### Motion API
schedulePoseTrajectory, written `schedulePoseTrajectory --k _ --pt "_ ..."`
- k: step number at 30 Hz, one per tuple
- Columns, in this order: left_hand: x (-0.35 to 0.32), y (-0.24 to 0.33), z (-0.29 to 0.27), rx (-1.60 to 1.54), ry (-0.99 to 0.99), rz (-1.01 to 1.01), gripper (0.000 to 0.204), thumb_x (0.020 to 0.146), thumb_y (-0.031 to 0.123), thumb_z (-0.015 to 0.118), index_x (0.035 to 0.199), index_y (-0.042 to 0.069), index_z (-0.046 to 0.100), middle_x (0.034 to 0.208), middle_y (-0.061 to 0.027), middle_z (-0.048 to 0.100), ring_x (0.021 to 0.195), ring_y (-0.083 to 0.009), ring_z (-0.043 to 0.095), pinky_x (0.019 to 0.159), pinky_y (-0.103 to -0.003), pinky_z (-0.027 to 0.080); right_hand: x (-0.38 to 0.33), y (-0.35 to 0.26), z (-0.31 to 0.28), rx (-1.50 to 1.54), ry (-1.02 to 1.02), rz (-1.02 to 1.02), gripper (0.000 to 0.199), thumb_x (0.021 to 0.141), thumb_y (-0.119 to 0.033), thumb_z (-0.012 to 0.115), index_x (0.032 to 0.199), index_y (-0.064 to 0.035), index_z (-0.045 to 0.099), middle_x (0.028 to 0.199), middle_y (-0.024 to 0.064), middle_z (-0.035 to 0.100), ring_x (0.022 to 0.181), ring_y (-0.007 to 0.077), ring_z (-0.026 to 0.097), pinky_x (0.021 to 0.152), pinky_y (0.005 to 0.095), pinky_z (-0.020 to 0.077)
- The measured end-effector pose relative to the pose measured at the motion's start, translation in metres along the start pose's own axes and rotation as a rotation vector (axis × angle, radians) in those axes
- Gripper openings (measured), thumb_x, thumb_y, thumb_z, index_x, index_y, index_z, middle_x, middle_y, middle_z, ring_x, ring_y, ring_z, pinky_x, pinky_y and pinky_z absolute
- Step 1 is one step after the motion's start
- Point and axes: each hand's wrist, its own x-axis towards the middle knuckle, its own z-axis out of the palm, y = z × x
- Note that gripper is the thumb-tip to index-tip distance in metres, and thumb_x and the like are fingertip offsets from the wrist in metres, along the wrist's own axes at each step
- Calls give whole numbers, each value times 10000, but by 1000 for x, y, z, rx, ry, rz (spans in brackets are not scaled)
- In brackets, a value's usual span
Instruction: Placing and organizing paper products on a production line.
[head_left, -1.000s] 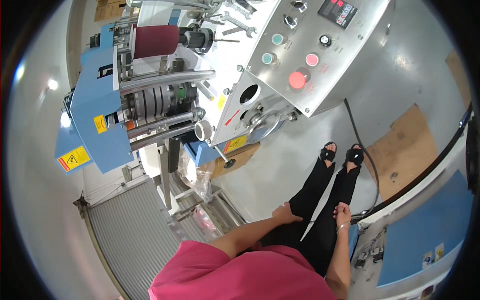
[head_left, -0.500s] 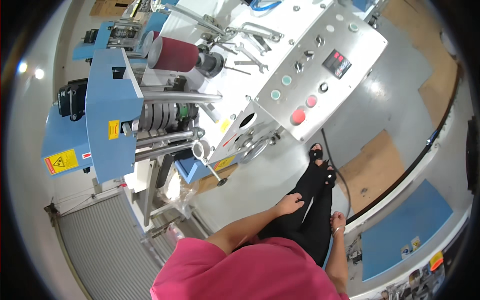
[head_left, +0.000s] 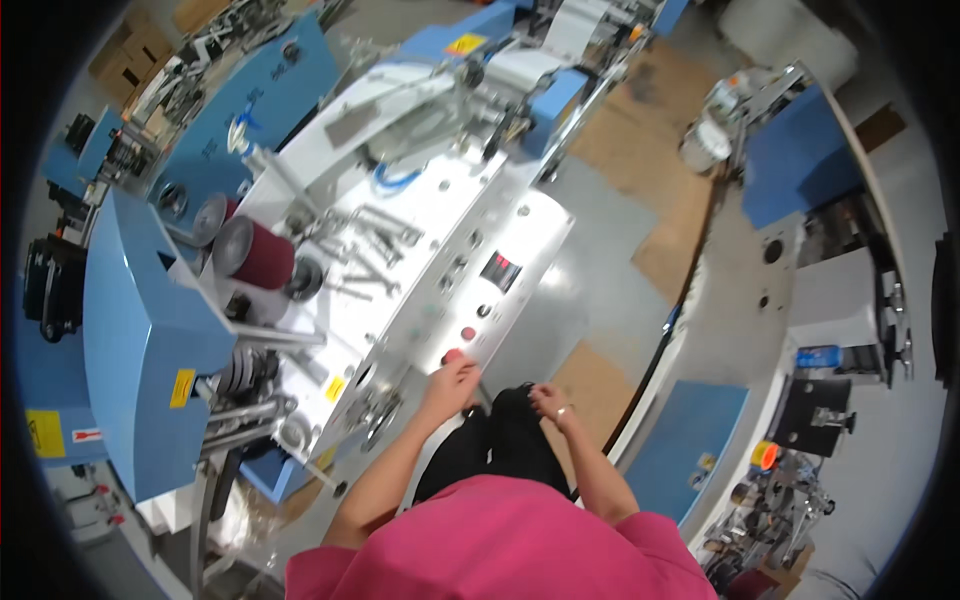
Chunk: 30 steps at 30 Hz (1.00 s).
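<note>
My left hand (head_left: 453,389) is held just in front of the lower end of a silver control panel (head_left: 425,322). Its curled fingers overlap the edge of a red push button (head_left: 453,356) in the view; whether they touch it I cannot tell. My right hand (head_left: 548,401), with a bracelet at the wrist, hangs over my right leg, its fingers loosely curled. Neither hand shows anything in it. A small display (head_left: 501,270), a black knob (head_left: 484,311) and a second red button (head_left: 468,333) sit higher on the panel.
Loose wrenches (head_left: 372,270) lie on the white machine bed beside a dark red roller (head_left: 262,254). At left stands a blue machine housing (head_left: 135,350) with metal rods. Brown cardboard (head_left: 600,378) covers part of the floor. A second machine with a blue panel (head_left: 685,440) is at right.
My view has swung rightward and up, showing more of both machines. My left hand has risen from beside my leg to the panel's lower end. My right arm reaches further forward, now bent.
</note>
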Motion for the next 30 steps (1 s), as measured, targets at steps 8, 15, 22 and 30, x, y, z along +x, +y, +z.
schedulePoseTrajectory --k 8,15,22,30 --pt "64 30 -78 -246 436 132 212 881 144 611 1041 7 631 756 -20 613 662 -65 527 611 -225 446 49 -185 7 -58 -158 -158 217 888 -267 596 1002 -83 607 821 17 629 694 101 589 594 239 491" --pt "170 180 -159 63 950 400 193 867 122 615 997 -17 640 833 -73 658 727 -111 593 698 -256 472 133 -349 -33 40 -29 -439 210 908 -224 565 1063 -84 592 857 24 632 692 95 572 577 241 467" --pt "315 220 -292 581 1053 523 172 832 148 635 934 12 666 849 -130 659 783 -223 635 736 -311 483 201 -422 -44 -50 -146 -422 221 908 -222 564 1073 -76 577 870 16 635 711 98 585 576 234 458" --pt "412 187 -392 1215 631 115 247 818 258 611 957 56 646 944 -153 650 879 -337 615 755 -419 486 240 -426 -27 74 -260 -283 334 881 -220 624 1131 -24 521 794 36 612 634 92 568 540 218 458"
